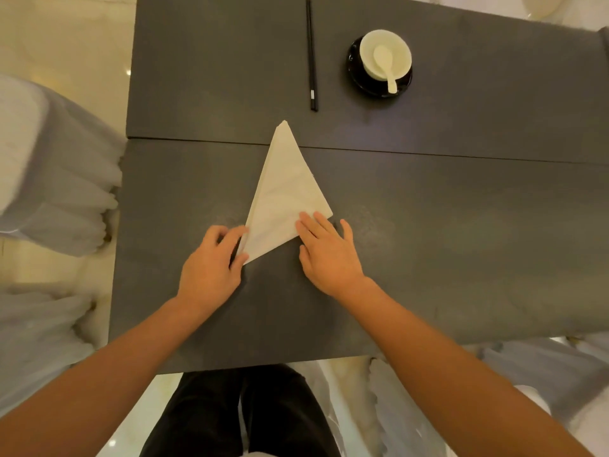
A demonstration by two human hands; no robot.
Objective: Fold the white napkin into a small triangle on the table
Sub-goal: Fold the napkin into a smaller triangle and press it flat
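Both hands rest on the near end of the white napkin [286,196], which lies flat on the dark desk [428,225] as a tall triangle pointing away from the person. Left hand [211,262] curls its fingers and thumb around the near-left corner, pinching it. Right hand [329,250] lies open, palm down, fingers spread, pressing the near-right corner onto the desk.

One napkin [286,196], one bowl [385,54], one spoon [385,65]
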